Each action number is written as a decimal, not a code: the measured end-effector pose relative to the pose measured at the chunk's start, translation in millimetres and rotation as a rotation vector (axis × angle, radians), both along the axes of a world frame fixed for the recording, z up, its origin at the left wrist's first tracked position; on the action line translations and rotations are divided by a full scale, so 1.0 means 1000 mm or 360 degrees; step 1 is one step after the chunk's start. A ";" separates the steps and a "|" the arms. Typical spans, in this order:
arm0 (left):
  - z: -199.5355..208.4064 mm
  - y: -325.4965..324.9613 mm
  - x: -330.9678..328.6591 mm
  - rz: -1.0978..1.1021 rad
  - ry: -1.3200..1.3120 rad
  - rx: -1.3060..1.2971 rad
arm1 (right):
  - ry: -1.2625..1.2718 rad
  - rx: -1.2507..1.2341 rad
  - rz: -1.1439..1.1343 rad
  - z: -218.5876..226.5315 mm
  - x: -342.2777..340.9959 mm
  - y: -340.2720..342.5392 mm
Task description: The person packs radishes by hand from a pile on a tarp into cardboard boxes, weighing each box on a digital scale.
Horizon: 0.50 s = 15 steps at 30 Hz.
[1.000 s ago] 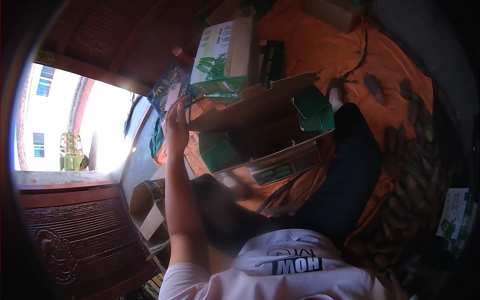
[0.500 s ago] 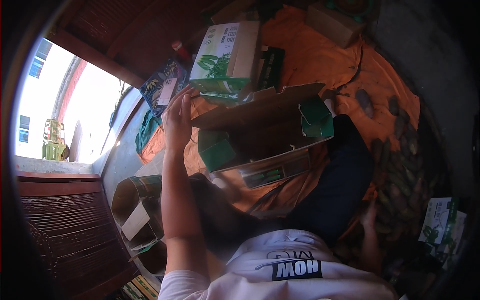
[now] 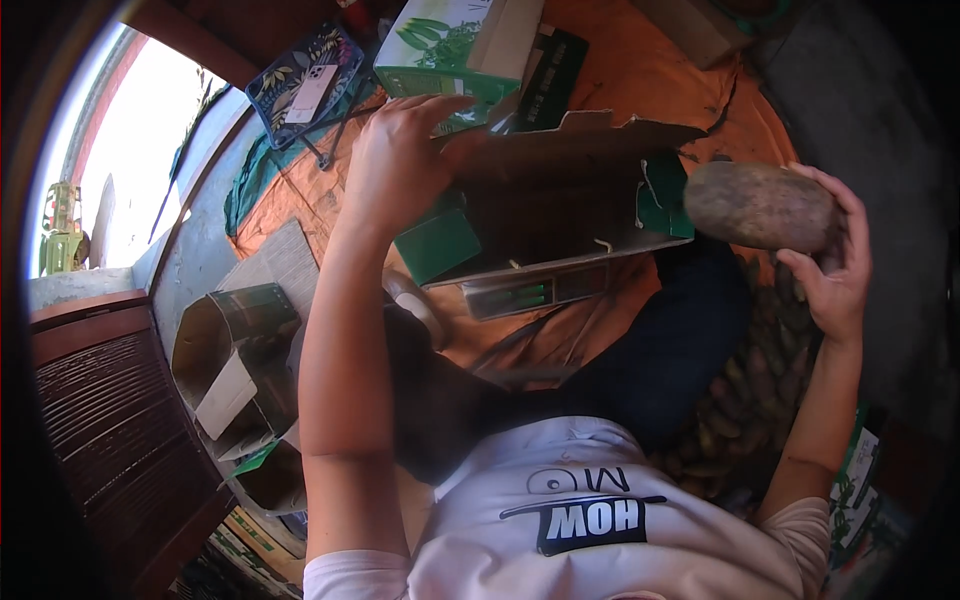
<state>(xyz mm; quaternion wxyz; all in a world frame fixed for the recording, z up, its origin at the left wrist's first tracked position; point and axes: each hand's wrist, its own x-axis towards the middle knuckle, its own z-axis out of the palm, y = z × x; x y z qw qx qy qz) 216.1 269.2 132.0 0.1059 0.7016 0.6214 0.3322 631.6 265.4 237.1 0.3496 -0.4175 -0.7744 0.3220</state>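
Observation:
An open cardboard box (image 3: 545, 200) with green inner corner flaps stands between my legs, and its inside is dark. My right hand (image 3: 840, 240) grips one end of a thick, oblong, brownish radish (image 3: 760, 205) with a soiled-looking skin, held just beyond the box's right end. At the box's far left corner my left hand (image 3: 395, 155) has its fingers stretched out, thumb apart from them. They lie over or near the box's edge; contact is hard to tell.
Several similar radishes (image 3: 760, 380) are heaped beside my right leg on an orange sheet (image 3: 640, 75). A printed carton (image 3: 455, 45) stands beyond the box. A phone (image 3: 311, 94) lies on a patterned bag (image 3: 270, 90). Opened cartons (image 3: 225, 380) sit at my left.
My right hand has come up from the heap with a radish, toward the box's right end. My left hand has shifted right along the box's far left corner. The view has shifted.

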 end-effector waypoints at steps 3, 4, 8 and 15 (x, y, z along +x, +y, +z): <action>-0.013 0.000 -0.010 -0.0087 0.0151 -0.0011 | -0.0458 0.0018 0.0539 -0.027 -0.088 0.031; -0.013 -0.002 -0.011 -0.0074 0.0141 -0.0025 | -0.0616 0.0244 0.0816 -0.045 -0.112 0.043; -0.012 -0.006 -0.015 -0.0115 0.0042 -0.0100 | -0.1301 -0.0119 0.1300 -0.138 -0.182 0.066; -0.013 -0.003 -0.020 -0.0169 0.0119 -0.0053 | -0.2279 -0.0204 0.1838 -0.310 -0.212 0.097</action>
